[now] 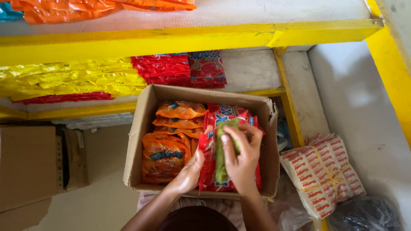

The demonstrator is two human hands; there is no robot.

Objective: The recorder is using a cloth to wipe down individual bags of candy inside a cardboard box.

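Note:
An open cardboard box (141, 141) sits on my lap, filled with orange snack packets (165, 156) on the left and red packets (224, 115) on the right. My right hand (242, 156) pinches a slim green packet (220, 160) standing upright among the red ones. My left hand (190, 173) reaches into the box and rests against the red packets beside the orange ones, fingers tucked down between them.
Yellow-edged shelves (171, 40) hold yellow packets (72, 79), red packets (180, 68) and orange packets (85, 8). A tied bundle of white-and-red packets (323, 173) lies at the right. A dark plastic bag (364, 214) sits below it. Flat cardboard (30, 167) lies at the left.

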